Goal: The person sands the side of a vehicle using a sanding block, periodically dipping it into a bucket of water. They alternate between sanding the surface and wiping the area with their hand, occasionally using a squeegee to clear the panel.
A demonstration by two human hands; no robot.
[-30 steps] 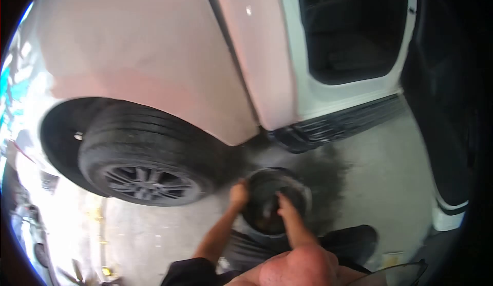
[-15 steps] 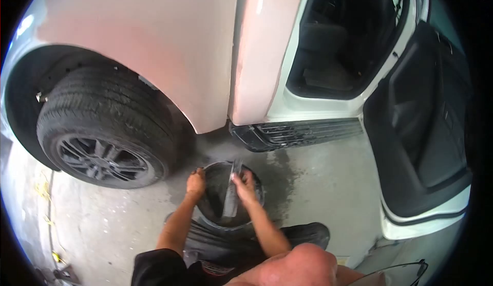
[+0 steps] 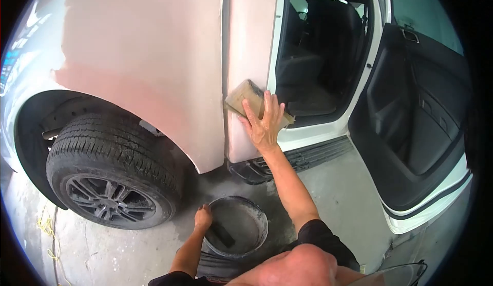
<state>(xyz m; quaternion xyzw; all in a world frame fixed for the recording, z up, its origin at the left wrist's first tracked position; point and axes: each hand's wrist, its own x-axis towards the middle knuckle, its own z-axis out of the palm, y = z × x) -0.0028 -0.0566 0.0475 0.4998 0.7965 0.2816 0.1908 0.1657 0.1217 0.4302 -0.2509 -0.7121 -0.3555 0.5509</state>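
My right hand (image 3: 264, 124) lies spread on a tan, block-shaped piece with a dark end (image 3: 241, 97), pressed against the pinkish panel (image 3: 239, 142) beside the rear door opening. My left hand (image 3: 203, 216) is closed at the left rim of a round bucket (image 3: 263, 224) on the floor. Grey water fills the bucket, and a dark oblong object (image 3: 222, 233) lies in it near my left hand. Pink and pale patches cover the body panel (image 3: 149, 54) above the wheel.
A black tyre (image 3: 110, 150) with a grey rim stands left of the bucket. The open car door (image 3: 416, 116) reaches out at the right. A black side step (image 3: 318, 155) runs below the door opening. Yellow string (image 3: 47, 227) lies on the floor at the far left.
My right hand has moved up from the bucket to the panel, now on the tan block. The grey, flat strip it held over the bucket is gone from it. The view has tilted upward.
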